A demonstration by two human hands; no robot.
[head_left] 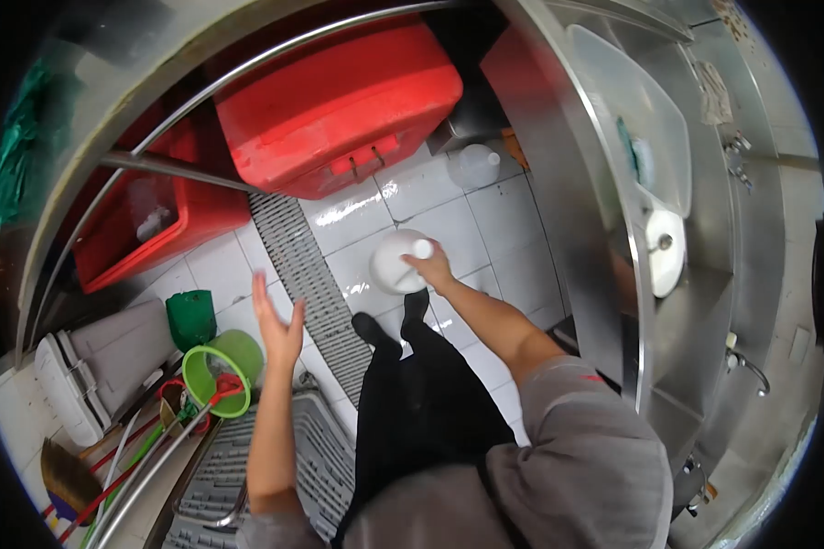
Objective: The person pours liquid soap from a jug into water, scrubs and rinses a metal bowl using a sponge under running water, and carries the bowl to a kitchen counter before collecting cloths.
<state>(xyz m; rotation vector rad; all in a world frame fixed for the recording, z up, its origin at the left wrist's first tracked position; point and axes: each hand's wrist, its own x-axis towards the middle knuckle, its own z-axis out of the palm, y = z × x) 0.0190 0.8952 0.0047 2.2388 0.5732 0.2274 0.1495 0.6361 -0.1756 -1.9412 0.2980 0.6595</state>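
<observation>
My right hand (435, 269) is closed on a white plastic jug (389, 267) with a white cap, held by its top over the tiled floor just ahead of my feet. Whether the jug's base touches the tiles I cannot tell. Out to the left, my left hand (280, 329) is raised with the fingers spread and nothing in it. Below that hand stands a lime-green bucket (238, 352) with a red-headed mop or brush handle leaning into it.
A slotted drain grate (307, 284) crosses the wet tiles. Ahead are a big red bin (339, 110) and a clear plastic jug (474, 166). A steel sink counter (604, 229) runs along my right. Grey crates (307, 457) and broom handles lie to the left.
</observation>
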